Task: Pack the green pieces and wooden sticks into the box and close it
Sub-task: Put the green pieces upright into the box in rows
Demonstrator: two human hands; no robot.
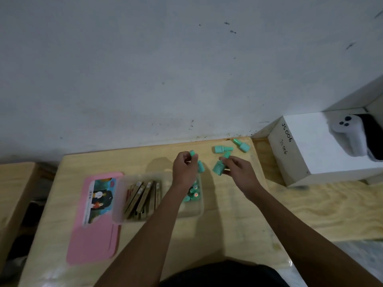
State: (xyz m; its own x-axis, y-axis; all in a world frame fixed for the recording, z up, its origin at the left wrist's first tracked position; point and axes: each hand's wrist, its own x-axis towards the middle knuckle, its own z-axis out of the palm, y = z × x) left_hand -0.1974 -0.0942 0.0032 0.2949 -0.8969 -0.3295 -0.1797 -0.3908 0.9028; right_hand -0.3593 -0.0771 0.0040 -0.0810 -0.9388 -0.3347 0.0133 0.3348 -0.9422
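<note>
Head view: left hand pinching green piece just beyond clear box, right hand closed on another; sticks already inside, pink lid beside box, probably waiting till loading's done

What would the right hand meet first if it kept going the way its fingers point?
Likely the green piece lying beyond the right hand, which already grips one green piece; past that, the wall. Depth is unclear.
</note>
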